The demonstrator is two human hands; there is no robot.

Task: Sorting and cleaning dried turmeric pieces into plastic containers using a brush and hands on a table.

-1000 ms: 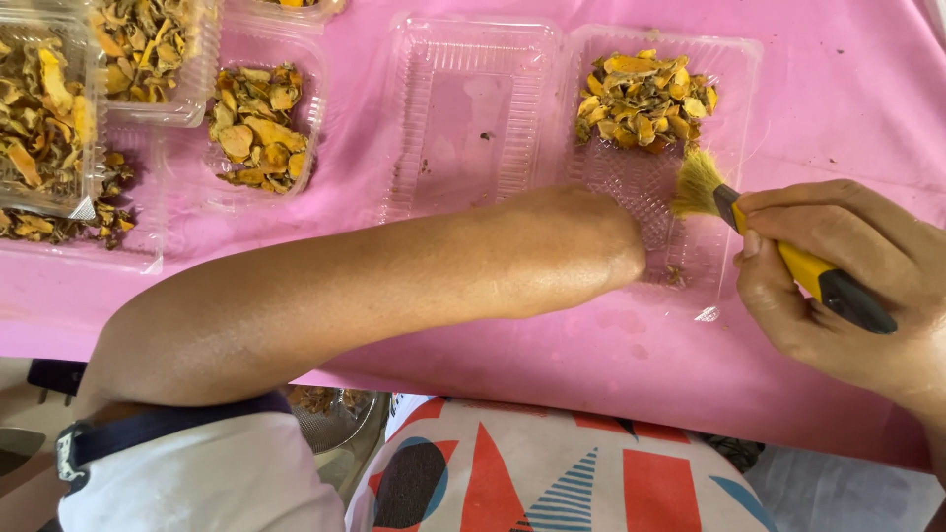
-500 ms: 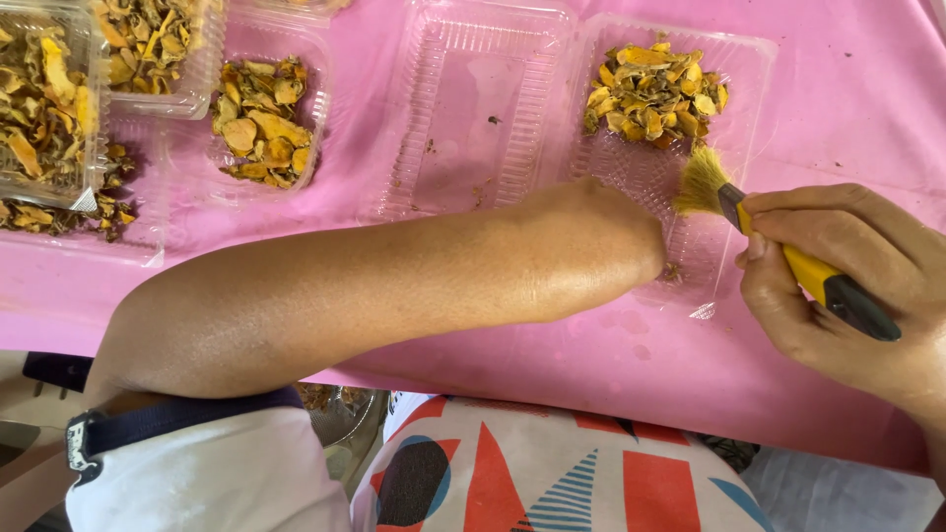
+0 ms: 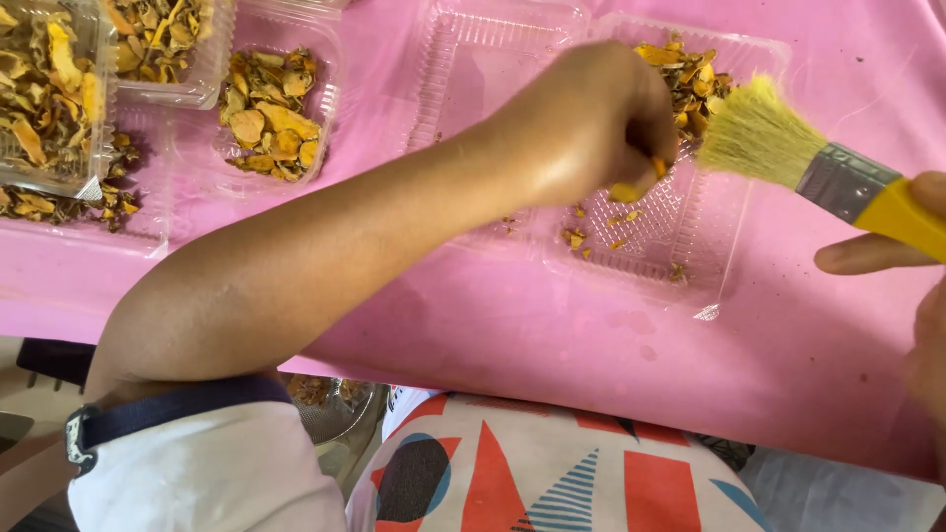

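My left hand (image 3: pixel 591 118) reaches across from the lower left and hovers over an open clear plastic clamshell box (image 3: pixel 680 222), pinching a small yellow dried piece (image 3: pixel 631 189) in its fingertips. Dried yellow-orange slices (image 3: pixel 695 84) are heaped at the far end of the box's right half, and a few crumbs lie on its ridged floor. My right hand (image 3: pixel 867 254) at the right edge grips the yellow handle of a paintbrush (image 3: pixel 838 182). Its pale bristles (image 3: pixel 754 133) point left, just right of my left hand and lifted off the box.
More clear boxes of dried slices stand at the upper left: one (image 3: pixel 271 113) near the middle, one (image 3: pixel 168 39) behind it, one (image 3: pixel 49 89) at the edge. A pink cloth (image 3: pixel 493 305) covers the table. A metal bowl (image 3: pixel 330 419) and patterned fabric (image 3: pixel 552 473) lie below the table's edge.
My left hand has risen from the box's near rim and now pinches a yellow piece above it. The brush has lifted off the box and swung up and to the right.
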